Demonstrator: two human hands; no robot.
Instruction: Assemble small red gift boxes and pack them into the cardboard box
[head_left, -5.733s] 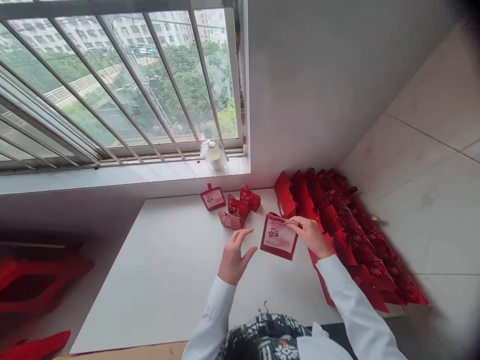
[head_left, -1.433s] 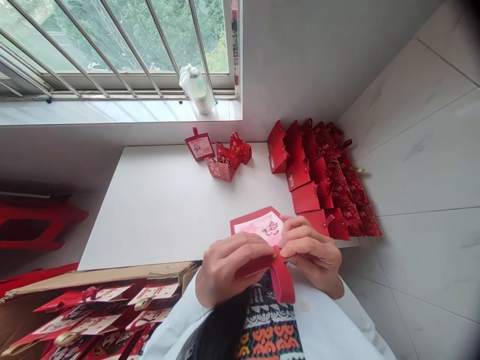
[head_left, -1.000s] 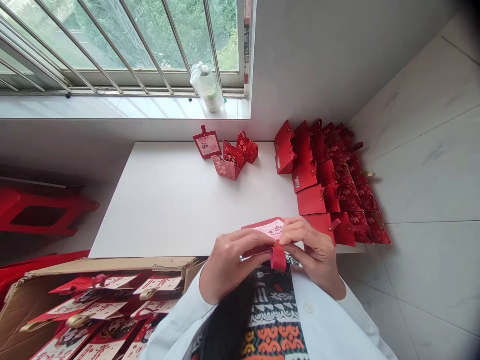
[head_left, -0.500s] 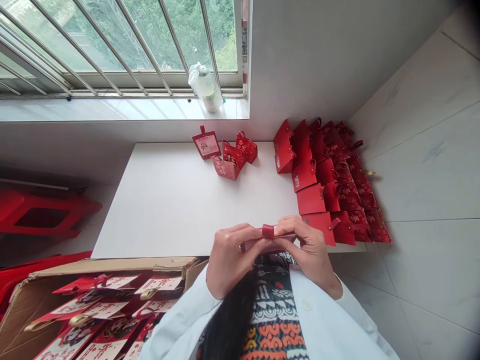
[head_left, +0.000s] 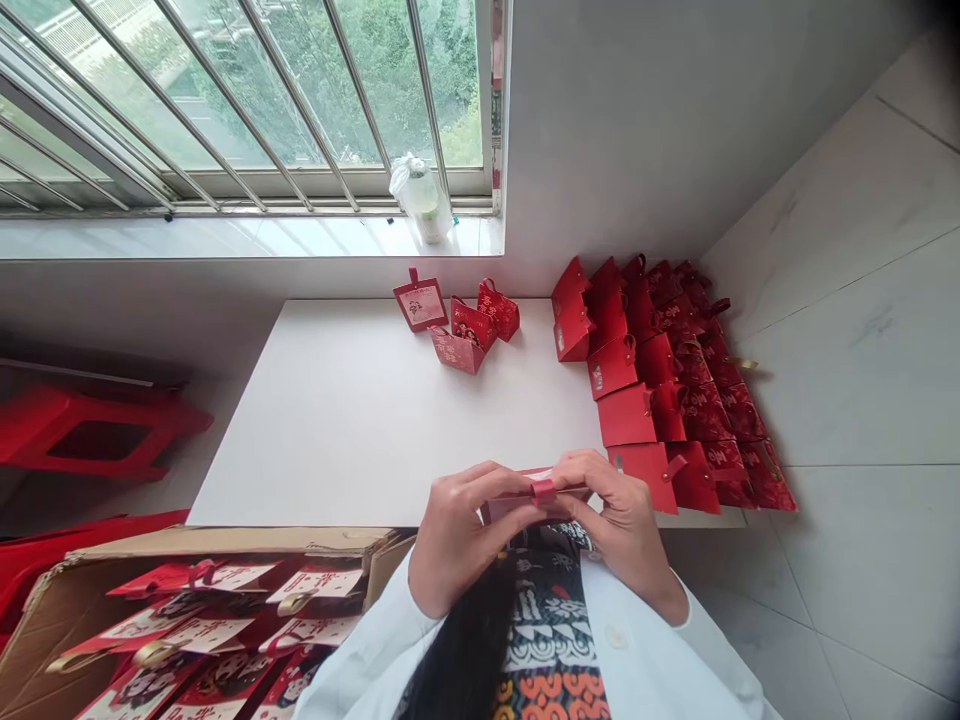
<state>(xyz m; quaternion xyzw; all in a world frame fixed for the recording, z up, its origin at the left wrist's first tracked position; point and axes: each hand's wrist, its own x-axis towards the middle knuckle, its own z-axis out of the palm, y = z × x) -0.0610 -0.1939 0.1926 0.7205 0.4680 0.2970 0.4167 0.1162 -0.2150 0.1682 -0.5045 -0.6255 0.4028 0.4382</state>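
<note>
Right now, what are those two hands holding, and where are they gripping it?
A red box, pinched from both sides: left hand on its left end, right hand on its right end, by the small red loop.

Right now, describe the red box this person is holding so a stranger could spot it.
Start at the white table and go to its near edge. There the left hand and right hand pinch a flat red box. It alone is off the table, still unfolded.

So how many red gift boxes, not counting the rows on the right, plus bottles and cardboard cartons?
Red paper gift box in left hand and right hand: 1
Small red paper gift boxes on white table: 3
Plastic-wrapped bottle: 1
Brown cardboard carton: 1
Total: 6
</note>
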